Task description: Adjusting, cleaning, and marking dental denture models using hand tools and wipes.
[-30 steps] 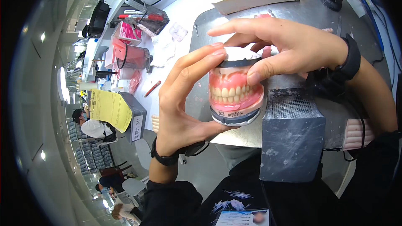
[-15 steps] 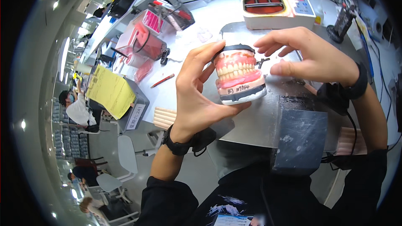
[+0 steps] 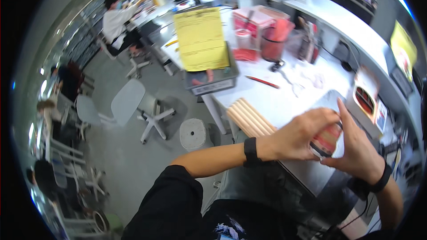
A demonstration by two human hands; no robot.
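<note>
At the right of the head view I hold a denture model [image 3: 328,140], pink gum with a dark band and white base at its lower end. My left hand [image 3: 296,134] is wrapped round its left side, fingers over the top and thumb below. From the right, my right hand [image 3: 359,149] closes on the model too, its thumb near the base and fingers along the far side. The teeth are mostly hidden by the hands and blur. A grey metal plate [image 3: 313,180] lies below the model on the white desk.
Ribbed beige wooden blocks [image 3: 251,118] sit at the desk edge. Beyond lie a red pencil [image 3: 262,82], a grey tray [image 3: 213,84] with a yellow sheet [image 3: 200,40], and a pink container [image 3: 273,44]. A wax heater box [image 3: 365,100] stands right. Chairs and a seated person [image 3: 119,22] are left.
My view has swung left, so the desk appears further right. My right hand, apart from the denture model before, now grips it. The model's teeth have turned out of plain sight.
</note>
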